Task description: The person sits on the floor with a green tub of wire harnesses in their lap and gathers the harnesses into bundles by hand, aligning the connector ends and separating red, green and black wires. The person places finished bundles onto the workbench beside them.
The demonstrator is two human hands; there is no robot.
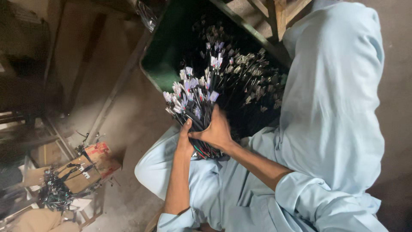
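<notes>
1. Flattened brown cardboard box (92, 165) carries a tangle of spare dark wires (56, 193).
2. Left hand (185, 139) closes around the bundle of thin black wires with pale plastic connector ends (193, 101), steadying it.
3. Right hand (218, 131) clamps it too, over a dark green metal bin (165, 64).

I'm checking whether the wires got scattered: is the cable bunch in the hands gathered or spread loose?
Gathered. Both hands, left hand and right hand, clasp the cable bunch tightly; only its connector ends fan out above.

I log: one bundle of black cables (195, 101) with plug ends, gripped by my left hand (185, 139) and right hand (218, 131); green bin (165, 64) behind; cardboard box (92, 165) on floor.
</notes>
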